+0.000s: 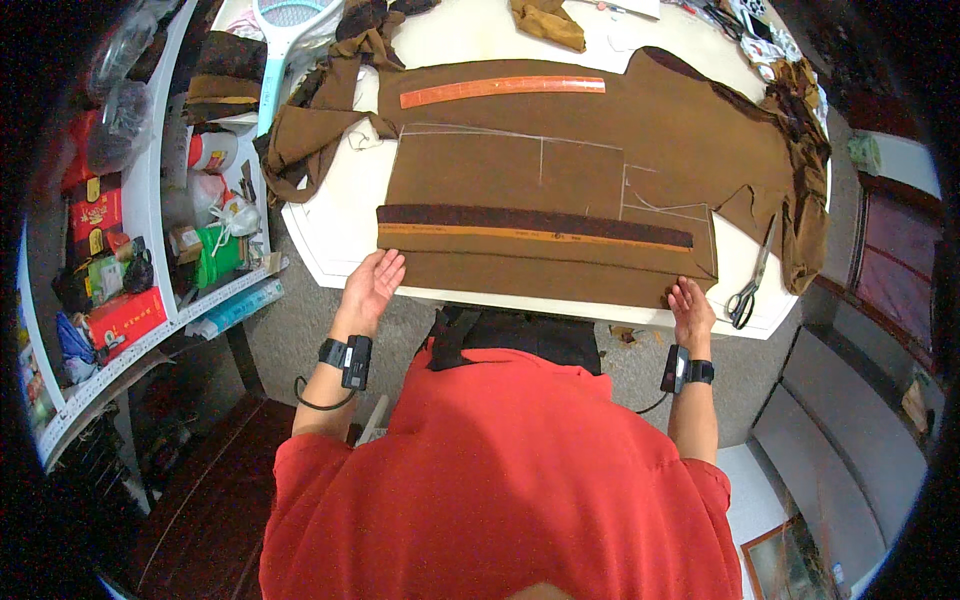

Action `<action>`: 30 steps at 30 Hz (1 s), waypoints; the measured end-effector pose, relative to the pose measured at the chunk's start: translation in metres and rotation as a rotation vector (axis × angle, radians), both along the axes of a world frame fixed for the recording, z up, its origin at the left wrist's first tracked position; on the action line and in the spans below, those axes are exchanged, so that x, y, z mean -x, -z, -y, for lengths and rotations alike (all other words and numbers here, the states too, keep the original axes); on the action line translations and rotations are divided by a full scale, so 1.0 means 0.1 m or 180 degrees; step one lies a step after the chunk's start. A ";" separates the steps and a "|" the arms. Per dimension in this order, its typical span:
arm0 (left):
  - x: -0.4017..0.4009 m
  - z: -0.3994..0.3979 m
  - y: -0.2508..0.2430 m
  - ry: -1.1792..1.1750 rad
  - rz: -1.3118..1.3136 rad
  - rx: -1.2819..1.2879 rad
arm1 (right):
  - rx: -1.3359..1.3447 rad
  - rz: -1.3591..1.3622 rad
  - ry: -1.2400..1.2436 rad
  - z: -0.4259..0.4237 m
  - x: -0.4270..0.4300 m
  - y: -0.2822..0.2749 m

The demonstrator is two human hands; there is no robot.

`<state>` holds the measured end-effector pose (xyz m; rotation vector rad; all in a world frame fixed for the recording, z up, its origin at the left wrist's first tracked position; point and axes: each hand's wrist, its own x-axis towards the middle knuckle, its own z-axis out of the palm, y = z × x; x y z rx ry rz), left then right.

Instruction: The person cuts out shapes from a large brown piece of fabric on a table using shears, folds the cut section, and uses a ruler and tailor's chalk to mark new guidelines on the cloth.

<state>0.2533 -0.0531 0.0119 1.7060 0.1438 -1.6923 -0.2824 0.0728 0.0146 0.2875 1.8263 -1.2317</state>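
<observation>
Brown fabric (480, 176) lies across the table in front of me, marked with white chalk lines. Its front edge forms a flat band, perhaps a fold. On it rests a dark brown strip (510, 220) with a tan, printed edge. Further back lies an orange ruler (502, 89). My left hand (375, 279) meets the fabric's front left corner, palm turned up. At the front right corner, the curled fingers of my right hand (691, 309) touch the cloth; its thumb is hidden. Whether either hand grips the cloth is unclear. Black-handled scissors (750, 281) lie right of my right hand.
The white table (341, 251) has an angled front edge. Loose brown cloth (307, 150) heaps at left, beneath a racket-shaped swatter (277, 52). More cloth (802, 247) hangs at the right edge. Filled shelves (169, 225) stand left; a grey padded seat (832, 427) stands right.
</observation>
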 end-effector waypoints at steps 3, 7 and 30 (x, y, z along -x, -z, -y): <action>0.06 0.06 0.10 -0.0032 0.0271 -0.0191 | -0.0106 0.0061 0.0098 0.12 0.06 0.12; 0.18 0.09 0.09 0.0263 0.0752 -0.0074 | -0.0316 0.0060 -0.0142 0.22 0.07 0.15; 0.23 0.12 0.03 0.0628 0.0699 0.0465 | 0.0111 -0.0085 -0.0174 0.32 -0.20 0.02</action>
